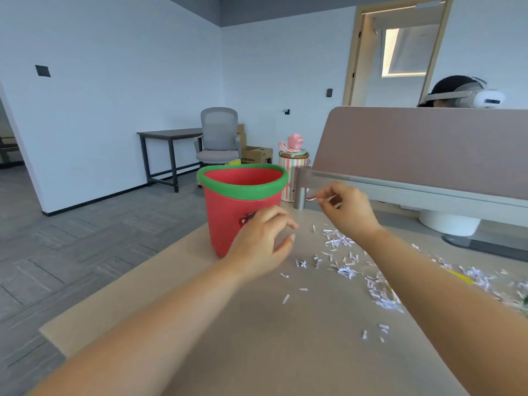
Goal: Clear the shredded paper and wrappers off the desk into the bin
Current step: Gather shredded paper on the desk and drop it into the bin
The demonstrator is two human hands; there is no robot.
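A red bin (225,212) with a green rim stands on the brown desk (257,324) near its far left corner. My left hand (260,241) hovers just in front of the bin, fingers apart and holding nothing. Raised to the right of the bin's rim, my right hand (347,210) pinches a small red-and-white wrapper (311,198) between its fingertips. White shredded paper (343,252) lies scattered across the desk to the right of my hands, thicker toward the right edge (474,277). A yellow wrapper (460,277) lies among those shreds.
A brown partition screen (423,147) on a grey rail runs along the desk's far right side, with a metal post (300,192) at its end. A white round base (448,224) sits under it. Another person wearing a headset is behind the screen. Chair, side table and boxes stand beyond.
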